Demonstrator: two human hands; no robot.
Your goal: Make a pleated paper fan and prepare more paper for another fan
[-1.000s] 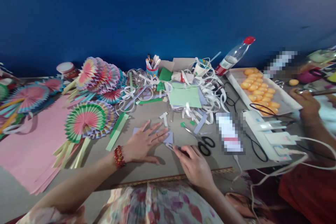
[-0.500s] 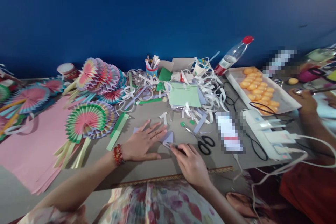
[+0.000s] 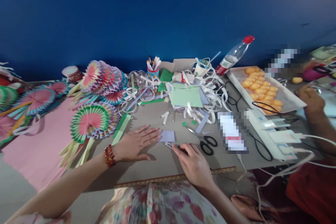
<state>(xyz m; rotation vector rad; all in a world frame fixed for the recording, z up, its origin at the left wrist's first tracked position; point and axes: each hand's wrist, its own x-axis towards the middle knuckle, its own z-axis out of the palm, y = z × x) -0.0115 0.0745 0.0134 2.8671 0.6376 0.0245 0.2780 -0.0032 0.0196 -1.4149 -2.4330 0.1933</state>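
My left hand (image 3: 136, 141) lies flat, fingers spread, on the grey table (image 3: 162, 155), with its fingertips on a small pale lilac paper (image 3: 167, 135). A red bead bracelet circles that wrist. My right hand (image 3: 193, 162) rests on the table just right of it, fingers curled and pinched on the near corner of the lilac paper. Black-handled scissors (image 3: 203, 141) lie open just right of my right hand.
Folded paper fans (image 3: 89, 119) and pink sheets (image 3: 36, 147) cover the left side. A heap of white paper strips (image 3: 199, 94), a green sheet, a pen cup (image 3: 152, 71) and a bottle (image 3: 233, 56) stand behind. At right lie a tray of orange pieces (image 3: 262, 89), a power strip (image 3: 270, 131) and another person's hand (image 3: 311, 99).
My left hand slid back to the left, so more of the lilac paper shows, now lying flat. My right hand stayed at the paper's near corner. The view shifted slightly.
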